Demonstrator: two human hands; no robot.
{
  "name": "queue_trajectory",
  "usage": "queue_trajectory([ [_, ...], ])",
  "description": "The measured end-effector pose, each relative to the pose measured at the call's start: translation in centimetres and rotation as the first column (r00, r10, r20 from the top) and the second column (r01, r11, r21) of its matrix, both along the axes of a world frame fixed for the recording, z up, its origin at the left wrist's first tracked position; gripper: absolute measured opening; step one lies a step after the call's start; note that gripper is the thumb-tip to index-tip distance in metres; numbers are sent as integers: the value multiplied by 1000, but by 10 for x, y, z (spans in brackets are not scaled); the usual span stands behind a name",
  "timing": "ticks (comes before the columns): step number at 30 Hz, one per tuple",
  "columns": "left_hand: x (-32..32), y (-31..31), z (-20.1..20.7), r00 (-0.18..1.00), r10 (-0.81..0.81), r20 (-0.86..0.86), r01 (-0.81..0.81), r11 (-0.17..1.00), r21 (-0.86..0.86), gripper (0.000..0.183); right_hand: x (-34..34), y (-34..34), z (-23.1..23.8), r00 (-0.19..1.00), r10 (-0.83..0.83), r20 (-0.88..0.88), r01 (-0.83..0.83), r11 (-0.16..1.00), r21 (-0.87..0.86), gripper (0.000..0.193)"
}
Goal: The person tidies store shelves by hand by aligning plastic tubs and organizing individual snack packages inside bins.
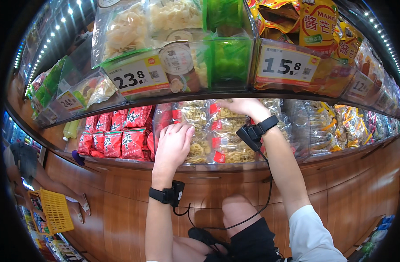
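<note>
The left hand (pixel 176 139) is loosely bent, knuckles up, at the left side of the clear packets (pixel 198 153) with red labels; I cannot tell whether its fingertips pinch one. The right hand (pixel 243 107) reaches leftward over the same packets, just under the upper shelf (pixel 200 98); its fingertips are partly lost there, so its grip is unclear too. These packets lie in rows in the middle of the lower shelf (pixel 200 168).

The plastic looks slick and tightly stacked, so tugging one packet could drag its neighbours or slide them over the front lip. Lifting quickly could knock the right hand against the upper shelf.

Each wrist wears a black strapped device (pixel 254 133); the loose cable (pixel 270 187) hanging from it could snag on the shelf edge if an arm pulls back.

Red bags (pixel 121 142) sit to the left. Farther left, another person's legs (pixel 56 183) show beside a yellow basket (pixel 56 212).
</note>
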State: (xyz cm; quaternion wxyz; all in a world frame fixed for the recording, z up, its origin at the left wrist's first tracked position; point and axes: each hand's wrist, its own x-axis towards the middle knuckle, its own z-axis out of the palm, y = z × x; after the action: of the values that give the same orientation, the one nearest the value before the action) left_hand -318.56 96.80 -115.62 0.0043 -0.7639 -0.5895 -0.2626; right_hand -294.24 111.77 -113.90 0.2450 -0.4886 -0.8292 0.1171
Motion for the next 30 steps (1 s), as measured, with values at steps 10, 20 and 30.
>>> queue_trajectory([
  [10,-1,-2,-7,997,27,67,-33,996,78,29,22,11,4,987,-127,-94,120,990,-77,48],
  [20,-2,-5,-10,995,52,85,-58,996,65,24,32,45,-57,943,-118,-312,216,928,304,44],
  [30,-3,-8,-12,993,65,95,-69,997,42,22,4,15,-29,957,-47,-286,160,909,385,34],
])
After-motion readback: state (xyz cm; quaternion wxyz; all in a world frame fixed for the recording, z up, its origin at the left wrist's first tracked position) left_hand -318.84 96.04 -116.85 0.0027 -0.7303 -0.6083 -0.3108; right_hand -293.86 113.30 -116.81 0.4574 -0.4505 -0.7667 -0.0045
